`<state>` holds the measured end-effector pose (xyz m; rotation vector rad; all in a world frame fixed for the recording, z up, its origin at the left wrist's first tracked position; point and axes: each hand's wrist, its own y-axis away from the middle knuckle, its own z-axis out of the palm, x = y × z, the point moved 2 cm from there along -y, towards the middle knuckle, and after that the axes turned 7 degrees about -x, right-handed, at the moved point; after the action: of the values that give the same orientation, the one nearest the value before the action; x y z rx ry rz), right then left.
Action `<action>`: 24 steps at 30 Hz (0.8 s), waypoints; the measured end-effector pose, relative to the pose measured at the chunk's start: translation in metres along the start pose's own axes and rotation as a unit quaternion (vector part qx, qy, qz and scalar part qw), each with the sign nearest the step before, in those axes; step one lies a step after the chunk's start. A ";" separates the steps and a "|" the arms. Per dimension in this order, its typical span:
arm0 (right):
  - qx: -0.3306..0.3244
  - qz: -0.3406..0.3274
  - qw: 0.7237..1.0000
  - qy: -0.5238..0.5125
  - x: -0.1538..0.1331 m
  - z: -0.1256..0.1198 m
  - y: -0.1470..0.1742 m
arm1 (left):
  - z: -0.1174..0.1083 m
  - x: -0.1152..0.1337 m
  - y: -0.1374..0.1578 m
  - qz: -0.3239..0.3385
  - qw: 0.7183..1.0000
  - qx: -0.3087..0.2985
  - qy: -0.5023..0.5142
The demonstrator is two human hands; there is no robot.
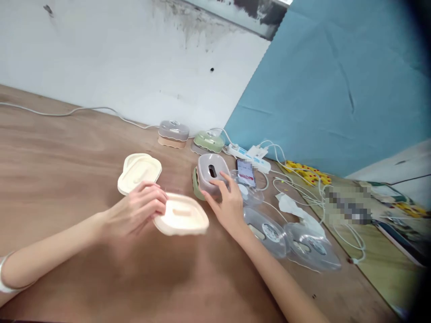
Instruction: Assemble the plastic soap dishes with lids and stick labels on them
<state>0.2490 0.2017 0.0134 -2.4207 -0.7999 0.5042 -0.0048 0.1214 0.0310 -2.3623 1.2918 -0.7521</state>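
Observation:
My left hand (139, 208) is closed on the edge of a cream oval tray-like piece (185, 217), held tilted above the table. Behind that hand lie more cream pieces (143, 170), overlapping on the wood. My right hand (227, 202) has its fingers spread and touching a greyish oval box-like cover (213, 168) with a dark slot in its top. A green part (196, 185) shows at its left side. Whether the right fingers grip the cover or only rest on it, I cannot tell.
Two oval boxes, one grey (173, 132) and one green (208, 140), stand by the wall. Clear covers (266, 231) lie right of my right arm. Beyond them are a phone (246, 172), a power strip (249, 157), loose white cables and yellow items (306, 172).

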 end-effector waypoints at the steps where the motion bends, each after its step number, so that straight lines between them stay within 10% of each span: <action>1: 0.014 0.013 1.000 -0.015 0.002 -0.001 0.001 | 0.008 0.001 0.002 0.009 0.999 -0.035 0.017; 8: 0.103 -0.046 0.984 -0.135 -0.008 -0.031 0.023 | 0.041 -0.008 0.012 -0.081 0.986 -0.125 0.074; 17: -0.163 -0.184 0.911 -0.330 -0.008 -0.023 0.052 | 0.035 -0.027 0.021 -0.235 0.914 -0.063 0.325; 24: -0.267 -0.126 0.906 -0.304 -0.009 -0.019 0.051 | 0.035 -0.019 0.019 -0.184 0.948 -0.149 0.213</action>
<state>0.2738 0.1538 -0.0005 -2.5871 -1.6818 1.0789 -0.0050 0.1289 -0.0128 -2.8408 1.1957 -1.3239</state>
